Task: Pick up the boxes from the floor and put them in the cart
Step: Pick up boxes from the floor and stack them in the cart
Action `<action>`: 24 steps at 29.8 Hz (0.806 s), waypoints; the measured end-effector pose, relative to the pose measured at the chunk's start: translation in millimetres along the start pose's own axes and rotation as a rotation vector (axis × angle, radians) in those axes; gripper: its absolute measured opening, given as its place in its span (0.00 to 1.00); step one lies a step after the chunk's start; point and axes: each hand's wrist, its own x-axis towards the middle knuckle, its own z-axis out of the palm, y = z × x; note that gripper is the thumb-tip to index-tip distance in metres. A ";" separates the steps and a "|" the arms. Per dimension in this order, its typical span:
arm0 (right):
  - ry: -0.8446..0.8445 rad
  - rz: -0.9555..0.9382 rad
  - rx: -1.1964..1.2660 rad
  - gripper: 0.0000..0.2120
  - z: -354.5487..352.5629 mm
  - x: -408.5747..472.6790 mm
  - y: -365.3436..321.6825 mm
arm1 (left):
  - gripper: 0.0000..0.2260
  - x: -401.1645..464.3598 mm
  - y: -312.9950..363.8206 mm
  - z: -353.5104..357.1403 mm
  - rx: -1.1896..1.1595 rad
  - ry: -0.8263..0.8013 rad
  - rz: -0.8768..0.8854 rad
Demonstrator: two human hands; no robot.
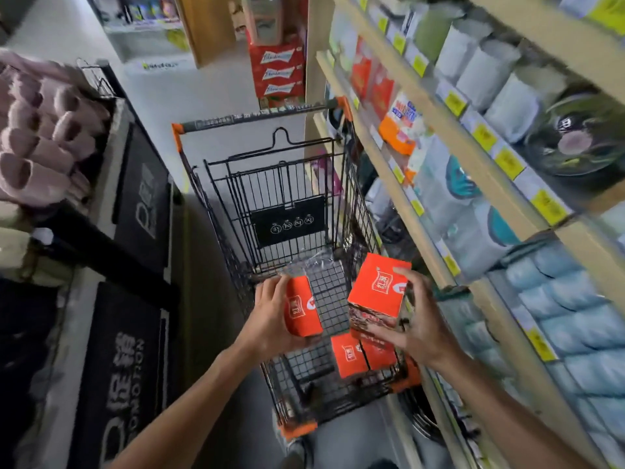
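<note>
Our left fingers [270, 292] curl round the far end of one orange box [302, 311], thumb under its near end, while our right fingers [411, 282] wrap the right side and underside of a second orange box [378, 292]; both hands pinch firmly, neither spread nor empty. Each box hangs just above the cart [236, 184], its long axis running away from us along the basket. Directly below, two more orange boxes [363, 355] already lie side by side on the wire floor near the right wall, so the move ahead looks like a straight lowering: the right hand [419, 319] sits nearest those two, the left hand [267, 316] over bare mesh beside them. The boxes carry a white badge with Chinese characters too blurred to read. Further out, the dark mats [115, 367] on our left read "PROMOTION", and red cartons [279, 71] beyond the cart show a script logo we cannot make out.
</note>
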 end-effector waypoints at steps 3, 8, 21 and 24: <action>-0.030 0.046 -0.065 0.51 10.9 27.6 19.4 | 0.63 29.0 -18.5 9.1 0.029 -0.058 -0.034; -0.136 0.088 -0.142 0.52 25.9 73.8 59.0 | 0.63 65.9 -44.0 33.1 0.032 -0.073 -0.116; -0.543 0.037 -0.334 0.50 88.5 132.1 170.4 | 0.61 121.7 -104.3 126.5 0.004 -0.056 -0.262; -0.593 0.020 -0.353 0.50 105.7 132.5 181.1 | 0.62 124.0 -111.0 138.6 0.017 -0.052 -0.271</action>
